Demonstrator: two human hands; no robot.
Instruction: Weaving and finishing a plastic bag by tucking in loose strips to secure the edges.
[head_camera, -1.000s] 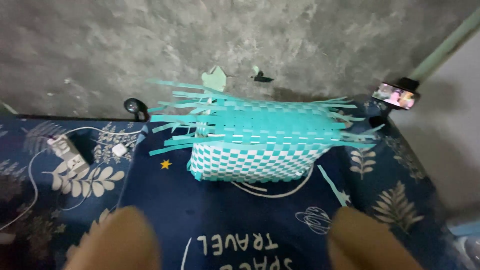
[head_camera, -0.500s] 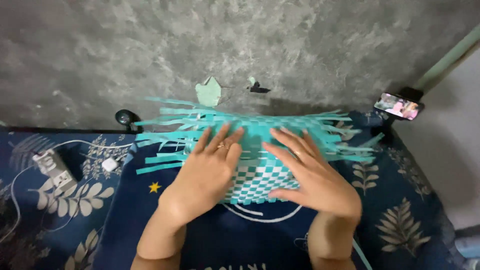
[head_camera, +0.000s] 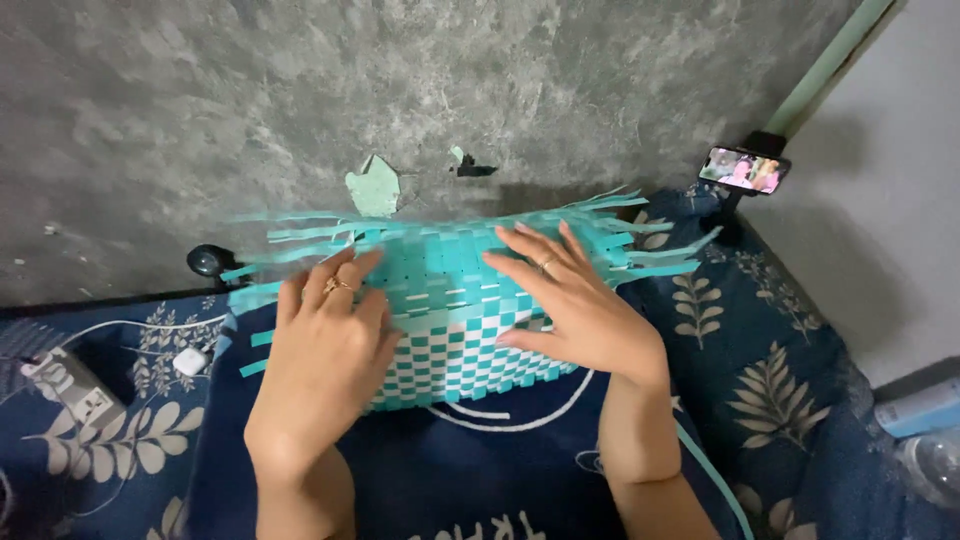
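Since the earlier frame, both hands are shifted slightly apart. Left hand (head_camera: 325, 345) and right hand (head_camera: 575, 300) lie flat, fingers spread, gripping nothing, on the woven basket (head_camera: 455, 330) resting on the blue cloth (head_camera: 800, 380). Weaving step judged underway; loose strips (head_camera: 290, 235) need picking up.

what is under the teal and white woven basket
A dark blue leaf-print cloth shows around the teal and white woven plastic-strip basket. The left hand and right hand cover its top; beneath it is hidden.
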